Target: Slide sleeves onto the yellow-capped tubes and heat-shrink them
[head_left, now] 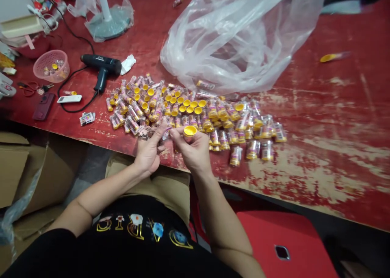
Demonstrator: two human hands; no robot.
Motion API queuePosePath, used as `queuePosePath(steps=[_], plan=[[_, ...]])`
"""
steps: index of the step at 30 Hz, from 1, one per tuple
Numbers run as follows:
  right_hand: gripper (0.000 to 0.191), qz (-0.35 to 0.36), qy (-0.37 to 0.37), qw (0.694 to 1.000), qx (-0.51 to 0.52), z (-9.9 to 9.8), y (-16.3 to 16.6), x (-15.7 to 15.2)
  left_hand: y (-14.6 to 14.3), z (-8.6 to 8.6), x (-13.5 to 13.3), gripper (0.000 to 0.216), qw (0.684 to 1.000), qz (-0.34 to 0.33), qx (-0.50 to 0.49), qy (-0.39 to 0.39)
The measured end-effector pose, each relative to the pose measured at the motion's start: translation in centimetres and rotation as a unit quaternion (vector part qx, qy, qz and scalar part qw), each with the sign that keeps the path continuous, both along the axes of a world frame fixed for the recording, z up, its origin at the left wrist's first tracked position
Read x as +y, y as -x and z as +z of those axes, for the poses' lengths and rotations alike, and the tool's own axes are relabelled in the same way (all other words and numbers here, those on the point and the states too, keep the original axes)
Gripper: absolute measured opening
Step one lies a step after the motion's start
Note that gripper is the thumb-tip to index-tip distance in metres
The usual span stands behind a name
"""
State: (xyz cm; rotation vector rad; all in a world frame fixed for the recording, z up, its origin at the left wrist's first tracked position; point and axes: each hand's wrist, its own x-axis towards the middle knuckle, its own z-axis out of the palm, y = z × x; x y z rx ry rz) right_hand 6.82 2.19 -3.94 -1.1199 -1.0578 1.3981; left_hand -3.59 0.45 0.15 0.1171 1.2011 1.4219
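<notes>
My left hand (148, 152) is closed, with thumb and fingers pinching a small, thin printed plastic sleeve (166, 134) above the table's front edge. My right hand (196, 153) is curled around a small tube with a yellow cap (190, 131), its cap end facing up. The right thumb and fingertip also meet at the sleeve's edge, close to the left fingertips. Most of the held tube is hidden by the fingers. Just beyond both hands lies a wide pile of similar yellow-capped tubes (158, 101), some standing and others lying down. More flat printed sleeves (146, 131) show by my left fingers.
A black heat gun (103, 66) lies at the left with its cord. Around it are a pink basket (51, 68), a phone (44, 106), scissors (29, 89) and a white utility knife (70, 98). A large clear plastic bag (234, 42) lies behind the pile; a red stool (283, 237) stands below right.
</notes>
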Motion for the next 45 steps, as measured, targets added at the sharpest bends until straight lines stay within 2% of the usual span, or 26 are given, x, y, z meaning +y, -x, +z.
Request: queuePosePath(steps=[3,10,13,18,22,26,29,33,36,45], plan=[[0.045,0.017,0.017,1.000,0.015,-0.3,0.0,-0.1,-0.1,0.6,0.4,0.039,0.998,-0.015,-0.041,0.053],[0.042,0.033,0.005,0.999,-0.009,-0.6,-1.1,0.0,0.3,0.4,0.9,0.026,0.993,-0.026,-0.096,0.059],[0.043,0.005,-0.027,1.000,-0.005,-0.7,-2.0,-0.1,0.7,0.1,1.2,0.023,0.991,-0.019,-0.113,0.068],[0.037,-0.060,-0.138,0.988,-0.024,-1.1,-3.1,-2.1,0.9,0.2,1.7,0.019,0.986,0.018,-0.145,0.077],[0.031,-0.078,-0.144,0.986,0.036,-1.2,-1.9,-4.2,0.6,0.2,1.7,0.018,0.978,0.009,-0.184,0.095],[0.027,-0.104,-0.144,0.983,0.041,-1.4,-0.7,-4.9,0.3,0.0,1.1,0.014,0.973,-0.015,-0.211,0.092],[0.030,-0.157,-0.180,0.971,0.005,-1.9,-0.6,-4.9,0.1,0.0,0.6,0.017,0.972,-0.030,-0.210,0.103],[0.048,-0.217,-0.247,0.941,-0.077,-2.6,-0.7,-5.3,-0.1,0.4,0.2,0.027,0.971,-0.042,-0.202,0.120],[0.046,-0.240,-0.285,0.918,-0.138,-2.7,-0.8,-6.1,0.0,0.6,0.1,0.030,0.976,-0.037,-0.174,0.125],[0.052,-0.206,-0.273,0.933,-0.110,-1.8,-1.6,-7.2,0.1,0.9,-0.6,0.039,0.993,-0.031,-0.090,0.075]])
